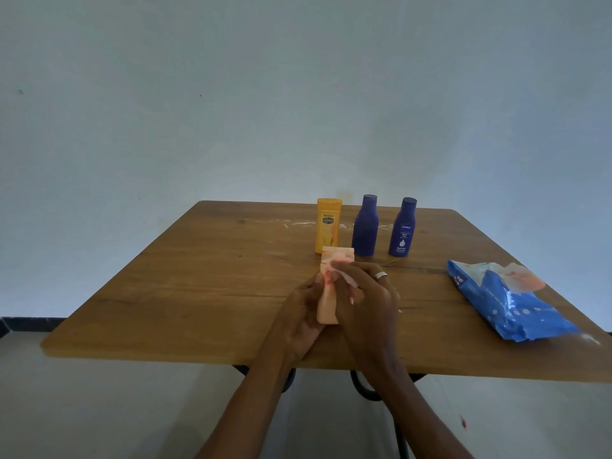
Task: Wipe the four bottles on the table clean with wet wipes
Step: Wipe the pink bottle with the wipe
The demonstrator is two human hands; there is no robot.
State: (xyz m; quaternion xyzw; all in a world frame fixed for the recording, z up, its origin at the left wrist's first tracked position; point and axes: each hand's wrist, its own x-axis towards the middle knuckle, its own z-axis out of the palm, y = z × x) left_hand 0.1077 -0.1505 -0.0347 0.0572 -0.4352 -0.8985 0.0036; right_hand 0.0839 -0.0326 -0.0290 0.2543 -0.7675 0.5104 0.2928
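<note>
A pale peach bottle (331, 286) is held over the middle of the wooden table (185, 286), cap end pointing away from me. My left hand (303, 318) grips its lower body. My right hand (367, 299), with a ring on one finger, presses a white wet wipe (344, 271) against the bottle's upper part. Behind them stand a yellow bottle (328, 225) and two dark blue bottles (365, 225) (403, 227), upright in a row near the far edge.
A blue wet-wipe pack (506, 303) lies at the table's right, with a wipe poking from its opening. White smears streak the tabletop near the far edge. A plain wall rises behind. Black table legs show below the near edge.
</note>
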